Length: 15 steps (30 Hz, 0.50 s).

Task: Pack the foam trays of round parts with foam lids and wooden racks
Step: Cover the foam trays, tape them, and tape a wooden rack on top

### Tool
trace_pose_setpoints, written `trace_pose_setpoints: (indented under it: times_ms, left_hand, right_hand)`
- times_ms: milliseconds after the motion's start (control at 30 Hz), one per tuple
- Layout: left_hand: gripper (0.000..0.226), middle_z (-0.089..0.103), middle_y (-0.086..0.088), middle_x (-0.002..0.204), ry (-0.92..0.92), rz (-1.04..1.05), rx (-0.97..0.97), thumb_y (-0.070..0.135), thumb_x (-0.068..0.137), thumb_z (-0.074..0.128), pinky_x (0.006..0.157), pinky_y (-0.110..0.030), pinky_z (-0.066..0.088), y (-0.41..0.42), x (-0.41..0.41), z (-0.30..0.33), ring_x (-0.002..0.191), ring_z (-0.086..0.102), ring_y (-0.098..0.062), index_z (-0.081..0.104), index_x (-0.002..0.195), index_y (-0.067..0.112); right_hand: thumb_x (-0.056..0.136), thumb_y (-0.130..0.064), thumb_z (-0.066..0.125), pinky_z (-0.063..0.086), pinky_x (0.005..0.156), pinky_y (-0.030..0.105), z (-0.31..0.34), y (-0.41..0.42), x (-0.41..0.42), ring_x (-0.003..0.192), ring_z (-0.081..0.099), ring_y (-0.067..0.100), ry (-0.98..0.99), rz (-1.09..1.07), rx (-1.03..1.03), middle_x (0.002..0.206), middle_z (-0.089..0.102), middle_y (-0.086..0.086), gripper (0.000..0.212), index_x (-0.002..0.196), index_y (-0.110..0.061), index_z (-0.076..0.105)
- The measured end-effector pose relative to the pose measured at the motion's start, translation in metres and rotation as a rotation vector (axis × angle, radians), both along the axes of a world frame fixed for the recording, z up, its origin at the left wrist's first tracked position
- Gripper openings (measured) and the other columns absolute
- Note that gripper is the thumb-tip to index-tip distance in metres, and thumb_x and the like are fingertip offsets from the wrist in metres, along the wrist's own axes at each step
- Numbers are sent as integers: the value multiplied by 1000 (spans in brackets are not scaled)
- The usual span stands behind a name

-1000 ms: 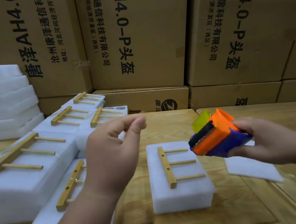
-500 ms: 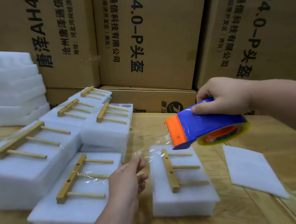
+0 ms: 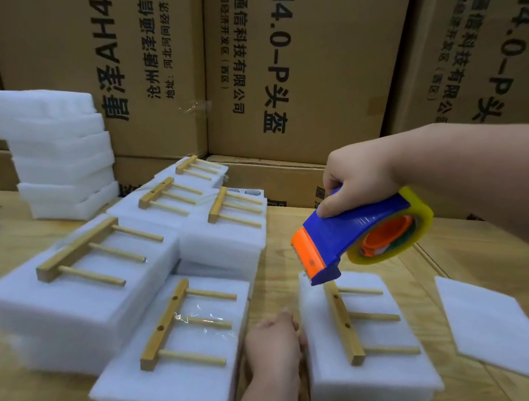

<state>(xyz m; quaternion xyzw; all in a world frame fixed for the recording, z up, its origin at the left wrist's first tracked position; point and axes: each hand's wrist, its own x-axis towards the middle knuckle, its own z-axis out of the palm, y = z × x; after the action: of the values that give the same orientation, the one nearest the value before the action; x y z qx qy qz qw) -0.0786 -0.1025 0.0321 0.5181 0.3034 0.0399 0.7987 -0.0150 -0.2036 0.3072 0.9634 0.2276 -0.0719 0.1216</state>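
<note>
— Now, item one: what is the right hand doing?

— Gripping a blue and orange tape dispenser, fingers wrapped over the handle, blade end tipping down toward the foam pack at six o'clock on the table. The cutter is hovering just above the pack's far edge, probably so that tape can be laid across the top.

— Item two, the left hand?

— Pressing against the pack's left side wall, at nine o'clock from it. Fingers are hidden against the foam, so I cannot tell whether they are pinching a tape end or only steadying.

— Where is the pack lying relative to both?

— Directly under the dispenser and touching the left hand. A wooden rack is resting on its lid, pegs pointing to three o'clock.

— Other entries?

— Finished packs are stacking up at nine to eleven o'clock, one showing clear tape over its rack; a spare foam sheet is lying at three o'clock; foam trays are piling at eleven; cardboard boxes are walling twelve.
</note>
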Motion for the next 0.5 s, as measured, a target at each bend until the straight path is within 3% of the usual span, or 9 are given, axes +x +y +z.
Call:
trace_pose_setpoints:
  times_ms: [267,433,500]
  left_hand:
    - [20,58,-3,58,109,-211,203,17,84,68,53,-26,47,8,6,-5,49,53,-22,62,65,14]
    - [40,50,-9,48,92,-283,223,8,76,55,50,-28,36,7,2,-1,36,41,-25,49,37,12]
    - [18,53,-9,48,84,-264,224,12,72,56,47,-26,37,6,-4,4,34,43,-24,58,54,16]
  right_hand:
    - [86,-65,64,57,62,26,-10,13,15,73,70,14,22,15,-17,77,73,-4,42,88,-23,73]
    - [88,-63,64,56,61,26,-15,12,19,74,71,15,38,11,-13,77,74,-3,41,88,-24,72]
    - [88,-63,64,56,62,25,-15,11,20,74,71,15,47,5,-8,78,74,-3,40,88,-24,72]
